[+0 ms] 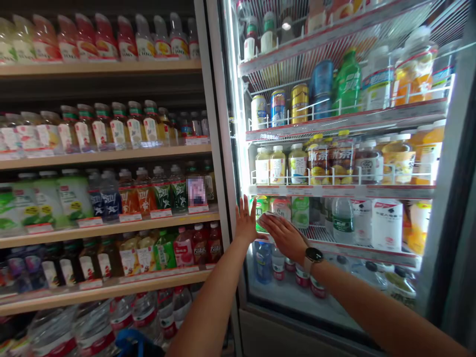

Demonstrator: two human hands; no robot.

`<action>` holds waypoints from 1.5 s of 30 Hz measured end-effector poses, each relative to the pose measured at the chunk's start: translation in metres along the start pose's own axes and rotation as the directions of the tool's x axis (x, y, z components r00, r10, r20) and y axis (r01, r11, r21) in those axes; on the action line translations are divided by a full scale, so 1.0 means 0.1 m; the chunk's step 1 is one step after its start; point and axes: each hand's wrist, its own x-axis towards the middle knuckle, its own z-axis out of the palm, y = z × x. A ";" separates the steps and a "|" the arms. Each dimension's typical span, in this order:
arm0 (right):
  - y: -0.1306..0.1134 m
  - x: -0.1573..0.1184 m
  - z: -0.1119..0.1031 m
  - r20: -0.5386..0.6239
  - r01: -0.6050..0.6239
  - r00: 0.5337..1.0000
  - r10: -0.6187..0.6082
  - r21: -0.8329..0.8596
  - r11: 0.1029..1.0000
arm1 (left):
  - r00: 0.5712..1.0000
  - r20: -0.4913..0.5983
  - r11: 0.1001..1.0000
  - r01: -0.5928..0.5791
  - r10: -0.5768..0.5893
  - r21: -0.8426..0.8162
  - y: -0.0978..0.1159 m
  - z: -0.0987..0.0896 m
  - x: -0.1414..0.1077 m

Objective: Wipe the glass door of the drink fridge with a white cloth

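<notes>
My left hand [246, 221] has its fingers spread against the left edge of the glass door of a lit drinks fridge. Just to its right, my right hand [284, 237] lies on the glass with its fingers stretched out together over a white cloth [265, 218]. Most of the cloth is hidden beneath the fingers. A dark round watch [314, 255] is on my right wrist. Behind the glass near both hands are a green-labelled drink [262, 204] and a green pack [300, 212].
Wooden shelves [111, 283] with rows of bottles stand on the left. Wire racks [345, 191] inside the fridge hold cans and bottles. A blue object [134, 342] shows at the bottom, and the dark door frame [449, 198] runs down the right.
</notes>
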 end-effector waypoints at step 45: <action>0.05 0.17 -0.10 -0.061 -0.097 0.993 0.100 0.060 0.994 | 0.998 -0.054 0.999 -0.022 0.021 -0.031 -0.03 0.05 -0.07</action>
